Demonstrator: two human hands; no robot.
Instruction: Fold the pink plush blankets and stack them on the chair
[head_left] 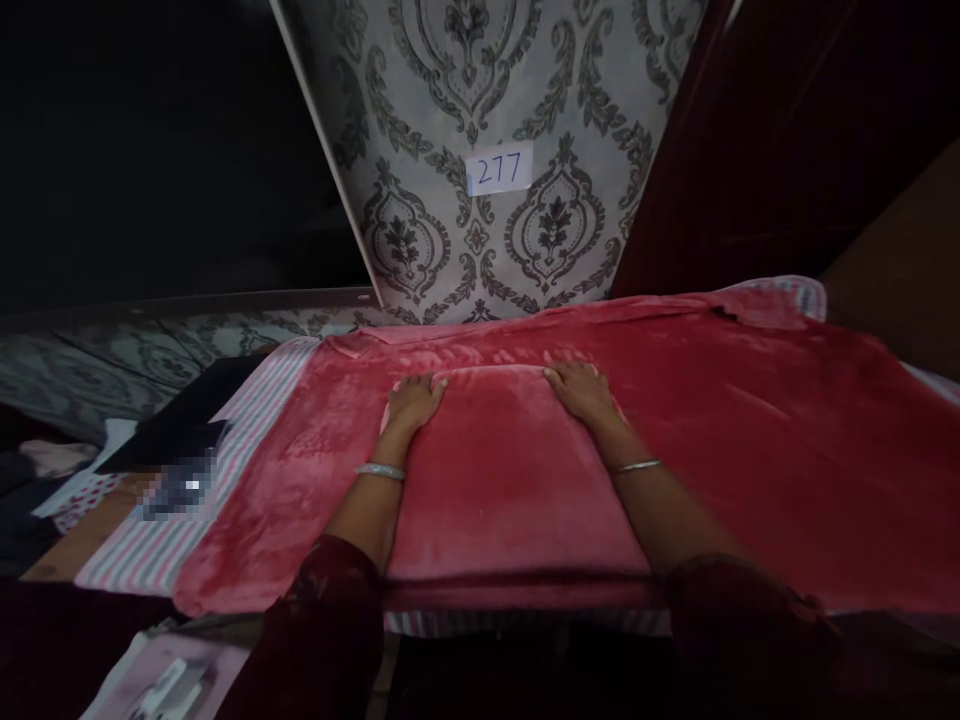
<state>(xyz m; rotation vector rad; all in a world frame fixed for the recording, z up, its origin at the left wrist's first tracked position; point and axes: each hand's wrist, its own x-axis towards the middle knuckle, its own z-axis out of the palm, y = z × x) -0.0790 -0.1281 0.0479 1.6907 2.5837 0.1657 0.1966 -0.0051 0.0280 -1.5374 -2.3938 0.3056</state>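
A folded piece of plush red-pink cloth (517, 480), perhaps a blanket, lies in the middle of a larger spread of the same red plush (787, 450). My left hand (415, 400) rests palm down on its far left corner, fingers stretched out. On the far right corner lies my right hand (581, 390), also flat with its fingers apart. Neither hand grips anything. Whether the folded piece and the spread are one cloth I cannot tell.
A striped cloth (150, 540) shows under the red spread on the left. Dark folded cloth (180, 410) and a blurred-out object lie beyond it. Behind stands a patterned wall with a paper (500, 168) marked 277. A large black screen (165, 150) is at left, a dark red panel (750, 150) at right.
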